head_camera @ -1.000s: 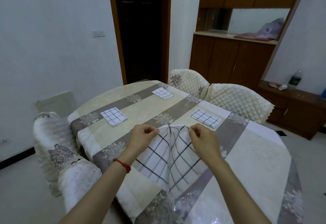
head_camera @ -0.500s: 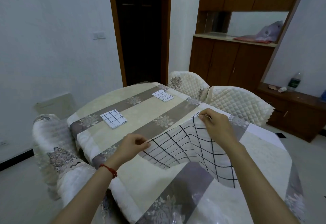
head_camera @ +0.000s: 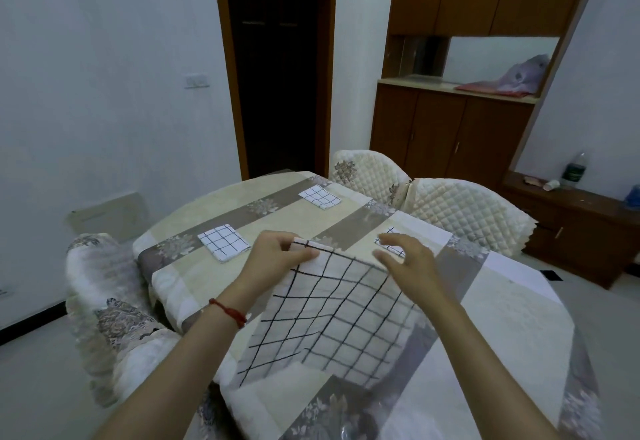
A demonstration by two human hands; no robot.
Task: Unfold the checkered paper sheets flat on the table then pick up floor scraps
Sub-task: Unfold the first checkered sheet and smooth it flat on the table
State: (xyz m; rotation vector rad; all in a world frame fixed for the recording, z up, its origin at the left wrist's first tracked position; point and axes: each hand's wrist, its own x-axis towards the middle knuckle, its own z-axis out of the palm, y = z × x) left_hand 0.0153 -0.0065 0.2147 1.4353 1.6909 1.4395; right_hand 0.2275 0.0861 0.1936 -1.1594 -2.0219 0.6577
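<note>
Your left hand (head_camera: 277,256) pinches the sheet's (head_camera: 332,318) far-left corner, sheet draped near-right across the table (head_camera: 502,328); your right hand (head_camera: 407,261), fingers spread and empty, hovers just above its far-right edge, the nearer one to grip there.

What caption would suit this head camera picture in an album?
Left hand pinches a corner of the opened checkered sheet over the table; right hand hovers open.
</note>
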